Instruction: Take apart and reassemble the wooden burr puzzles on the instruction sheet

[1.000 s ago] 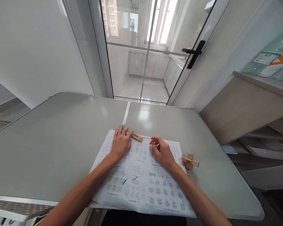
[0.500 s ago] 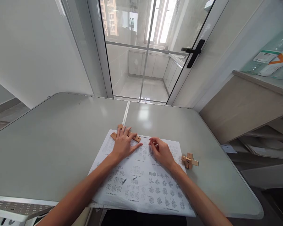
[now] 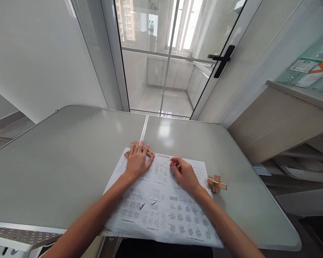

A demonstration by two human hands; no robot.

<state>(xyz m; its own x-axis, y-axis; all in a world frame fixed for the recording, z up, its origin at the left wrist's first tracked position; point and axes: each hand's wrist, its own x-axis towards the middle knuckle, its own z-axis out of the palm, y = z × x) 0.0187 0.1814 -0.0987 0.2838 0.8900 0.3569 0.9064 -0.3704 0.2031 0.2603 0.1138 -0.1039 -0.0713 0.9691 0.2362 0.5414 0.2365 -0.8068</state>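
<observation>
My left hand (image 3: pixel 136 163) lies palm down with its fingers spread over several marked wooden puzzle pieces (image 3: pixel 150 153) at the top left of a printed sheet (image 3: pixel 156 211). Its fingers partly cover the pieces. Over the upper right part of the sheet rests my right hand (image 3: pixel 183 171), fingers curled in with the tips close together and no object visible in them. Just off the sheet's right edge stands an interlocked wooden puzzle (image 3: pixel 216 184) with crossing bars and a number on its front. Rows of small line diagrams fill the sheet.
The grey tabletop (image 3: pixel 59 161) has a pale seam (image 3: pixel 144 128) down its middle. Beyond it is a glass door (image 3: pixel 168 71) with a black handle (image 3: pixel 224 61). At the right, wrapped plastic bottles (image 3: pixel 309 71) sit on a wooden shelf unit (image 3: pixel 290 114).
My left hand has slid left and slightly away, and the wooden pieces beneath have shifted left and drawn closer together. My right hand and the interlocked puzzle have stayed put.
</observation>
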